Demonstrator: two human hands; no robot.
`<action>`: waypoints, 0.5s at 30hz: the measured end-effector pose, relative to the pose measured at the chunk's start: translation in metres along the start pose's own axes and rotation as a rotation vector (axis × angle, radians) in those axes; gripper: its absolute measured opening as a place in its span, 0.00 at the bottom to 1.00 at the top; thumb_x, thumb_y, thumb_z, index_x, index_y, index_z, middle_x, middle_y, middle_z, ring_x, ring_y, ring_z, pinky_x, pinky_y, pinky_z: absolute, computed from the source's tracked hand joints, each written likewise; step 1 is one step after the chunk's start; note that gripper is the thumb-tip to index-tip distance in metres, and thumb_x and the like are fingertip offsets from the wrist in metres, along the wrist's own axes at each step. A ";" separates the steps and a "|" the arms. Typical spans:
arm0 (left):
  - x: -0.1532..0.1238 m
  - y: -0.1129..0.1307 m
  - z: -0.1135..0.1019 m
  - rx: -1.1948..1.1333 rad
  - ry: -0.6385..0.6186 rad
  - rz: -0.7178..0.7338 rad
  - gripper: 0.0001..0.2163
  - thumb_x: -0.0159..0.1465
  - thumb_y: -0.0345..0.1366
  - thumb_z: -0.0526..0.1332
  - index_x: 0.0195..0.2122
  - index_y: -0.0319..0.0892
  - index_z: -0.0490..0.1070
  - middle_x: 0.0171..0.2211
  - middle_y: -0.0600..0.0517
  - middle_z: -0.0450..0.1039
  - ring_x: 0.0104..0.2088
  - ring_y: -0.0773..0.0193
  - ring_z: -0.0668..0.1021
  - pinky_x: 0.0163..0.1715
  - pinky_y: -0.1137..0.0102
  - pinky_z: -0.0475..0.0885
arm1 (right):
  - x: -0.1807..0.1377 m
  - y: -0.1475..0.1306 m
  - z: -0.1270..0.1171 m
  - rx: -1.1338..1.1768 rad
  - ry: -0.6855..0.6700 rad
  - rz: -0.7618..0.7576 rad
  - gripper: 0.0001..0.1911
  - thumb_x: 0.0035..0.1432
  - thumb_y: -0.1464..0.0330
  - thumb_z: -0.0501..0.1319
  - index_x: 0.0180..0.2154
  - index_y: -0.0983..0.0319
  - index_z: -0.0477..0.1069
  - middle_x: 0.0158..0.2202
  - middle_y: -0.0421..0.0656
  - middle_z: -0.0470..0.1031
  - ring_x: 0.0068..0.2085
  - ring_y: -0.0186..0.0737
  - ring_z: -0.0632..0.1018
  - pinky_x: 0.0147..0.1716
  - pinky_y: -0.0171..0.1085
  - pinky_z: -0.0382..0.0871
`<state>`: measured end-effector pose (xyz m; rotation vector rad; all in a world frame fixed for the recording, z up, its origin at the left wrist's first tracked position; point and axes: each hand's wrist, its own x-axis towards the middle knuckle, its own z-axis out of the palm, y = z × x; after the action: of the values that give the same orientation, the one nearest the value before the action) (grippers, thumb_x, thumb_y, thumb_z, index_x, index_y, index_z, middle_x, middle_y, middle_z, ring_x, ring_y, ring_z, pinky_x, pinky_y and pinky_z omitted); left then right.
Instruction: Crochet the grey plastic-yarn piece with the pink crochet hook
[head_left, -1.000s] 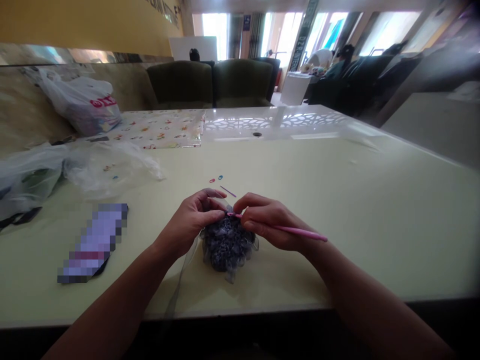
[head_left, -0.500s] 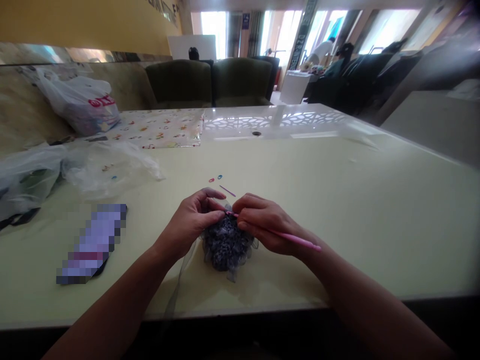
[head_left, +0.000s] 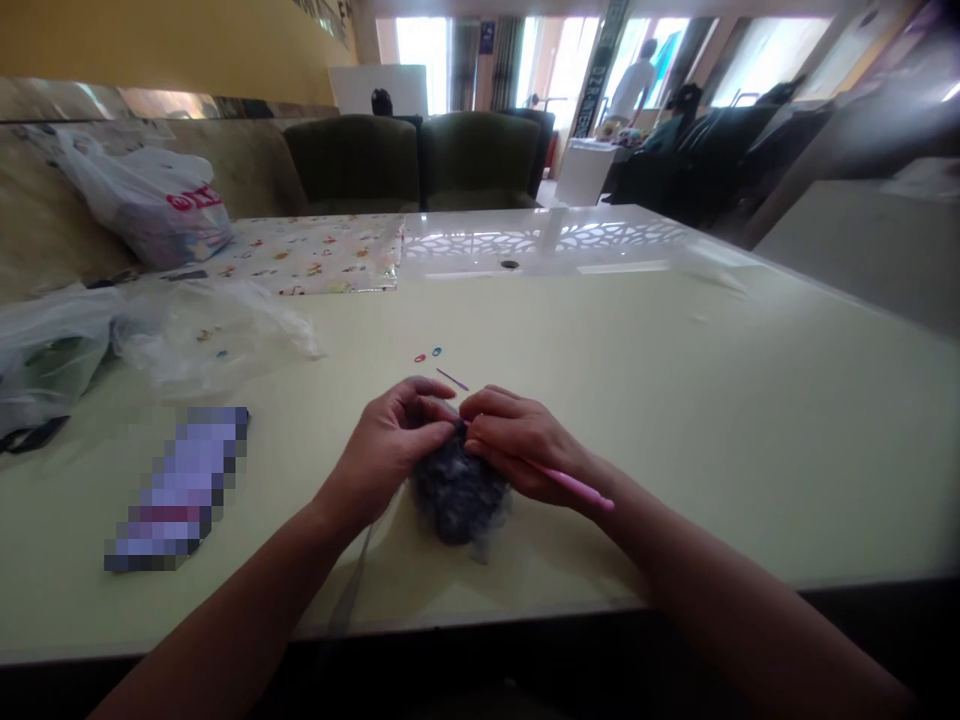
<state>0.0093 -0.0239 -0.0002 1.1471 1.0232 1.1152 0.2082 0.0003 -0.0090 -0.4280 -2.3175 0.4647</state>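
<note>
A dark grey crocheted piece [head_left: 459,495] of ribbon-like yarn hangs between my hands, just above or on the pale table; it is a little blurred. My left hand [head_left: 397,430] pinches its upper left edge between thumb and fingers. With my right hand [head_left: 521,440] I grip a pink crochet hook [head_left: 581,488], its handle slanting down over my wrist and its tip at the work's top edge, mostly hidden by my fingers. A sheer grey ribbon [head_left: 356,580] runs from the work under my left hand down over the table's front edge.
Beyond my hands lie a thin purple needle [head_left: 452,379], a red stitch marker [head_left: 420,358] and a blue one [head_left: 436,352]. On the left are a phone [head_left: 180,485], a clear plastic bag [head_left: 217,335] and a full white bag [head_left: 165,205]. Green chairs [head_left: 480,160] stand behind the table [head_left: 712,420].
The crochet hook's handle end has shifted left and slightly down, and its tip is less visible between my fingers. In the background a person has straightened up.
</note>
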 end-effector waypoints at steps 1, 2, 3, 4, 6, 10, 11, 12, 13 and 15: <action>0.001 0.000 -0.002 0.000 0.012 0.006 0.13 0.55 0.30 0.70 0.41 0.43 0.73 0.30 0.55 0.77 0.33 0.68 0.76 0.37 0.73 0.70 | 0.000 0.000 0.000 0.016 0.016 0.013 0.13 0.70 0.70 0.52 0.31 0.62 0.67 0.40 0.47 0.71 0.39 0.37 0.72 0.39 0.37 0.69; 0.003 0.001 -0.005 0.002 0.007 0.003 0.13 0.55 0.30 0.69 0.41 0.43 0.73 0.31 0.55 0.77 0.33 0.68 0.76 0.36 0.73 0.70 | -0.001 -0.001 0.001 0.028 0.041 0.034 0.12 0.70 0.70 0.52 0.32 0.63 0.68 0.40 0.48 0.70 0.39 0.37 0.72 0.39 0.36 0.68; 0.004 0.001 -0.007 0.004 -0.015 -0.007 0.13 0.56 0.30 0.69 0.42 0.43 0.73 0.31 0.55 0.77 0.33 0.68 0.76 0.36 0.73 0.70 | -0.001 -0.002 0.000 0.043 0.065 0.058 0.12 0.69 0.70 0.53 0.32 0.63 0.68 0.41 0.47 0.70 0.38 0.36 0.72 0.38 0.36 0.68; 0.005 0.001 -0.009 0.009 -0.046 -0.017 0.14 0.56 0.30 0.69 0.43 0.44 0.73 0.31 0.55 0.77 0.34 0.69 0.76 0.36 0.73 0.70 | -0.001 -0.002 0.000 0.065 0.089 0.085 0.12 0.69 0.70 0.53 0.32 0.63 0.68 0.41 0.47 0.70 0.38 0.35 0.72 0.38 0.36 0.68; 0.006 0.002 -0.011 0.024 -0.100 -0.019 0.14 0.58 0.30 0.68 0.45 0.45 0.73 0.32 0.56 0.76 0.34 0.69 0.76 0.36 0.74 0.69 | 0.000 -0.002 0.000 0.122 0.137 0.136 0.10 0.69 0.71 0.54 0.32 0.62 0.69 0.40 0.46 0.71 0.37 0.34 0.73 0.38 0.35 0.68; 0.004 0.002 -0.009 0.043 -0.109 0.026 0.14 0.58 0.30 0.68 0.45 0.45 0.72 0.32 0.56 0.75 0.33 0.70 0.75 0.33 0.75 0.68 | 0.001 0.000 0.002 0.218 0.215 0.203 0.07 0.66 0.73 0.57 0.33 0.62 0.69 0.38 0.44 0.71 0.38 0.34 0.73 0.38 0.35 0.67; 0.004 0.002 -0.007 0.039 -0.105 0.040 0.14 0.58 0.30 0.68 0.45 0.44 0.72 0.31 0.56 0.75 0.32 0.69 0.75 0.32 0.75 0.68 | 0.001 0.000 0.004 0.227 0.226 0.218 0.06 0.65 0.73 0.58 0.33 0.62 0.69 0.38 0.44 0.72 0.38 0.35 0.73 0.38 0.35 0.67; 0.003 0.002 -0.005 0.033 -0.102 0.054 0.14 0.57 0.30 0.68 0.44 0.44 0.72 0.31 0.56 0.75 0.32 0.69 0.75 0.32 0.74 0.68 | 0.001 0.001 0.005 0.231 0.234 0.239 0.06 0.65 0.73 0.58 0.33 0.62 0.69 0.38 0.43 0.72 0.38 0.35 0.73 0.38 0.35 0.66; 0.003 0.002 -0.004 0.028 -0.097 0.069 0.14 0.57 0.29 0.68 0.44 0.43 0.72 0.31 0.55 0.75 0.32 0.69 0.75 0.32 0.74 0.68 | 0.001 0.001 0.007 0.232 0.241 0.264 0.05 0.64 0.73 0.59 0.34 0.61 0.69 0.37 0.42 0.71 0.37 0.35 0.73 0.37 0.35 0.66; 0.002 0.001 -0.001 0.022 -0.089 0.098 0.14 0.57 0.29 0.67 0.44 0.43 0.71 0.31 0.55 0.75 0.33 0.68 0.75 0.33 0.73 0.69 | 0.000 0.001 0.012 0.234 0.255 0.321 0.03 0.63 0.73 0.59 0.35 0.61 0.69 0.35 0.41 0.71 0.35 0.34 0.72 0.36 0.34 0.65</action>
<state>0.0087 -0.0218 0.0006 1.2641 0.9208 1.1223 0.1997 -0.0010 -0.0172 -0.7041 -1.9275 0.7797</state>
